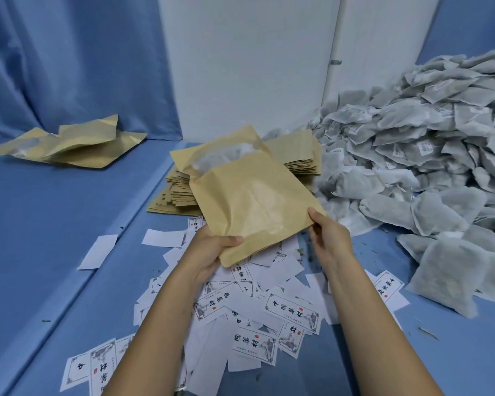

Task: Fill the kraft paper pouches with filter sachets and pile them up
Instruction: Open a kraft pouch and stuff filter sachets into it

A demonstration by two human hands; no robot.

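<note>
The pouch [249,201] is held up over the labels [292,310] by its bottom corners — left hand [212,252] grips, right hand [327,232] pinches — mouth up and away, likely so the sachets [229,155] inside don't fall out.

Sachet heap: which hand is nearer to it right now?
Right. The right hand pinches a corner of the held pouch, just short of the sachet heap; the left hand grips the opposite lower corner, farther from the heap.
</note>
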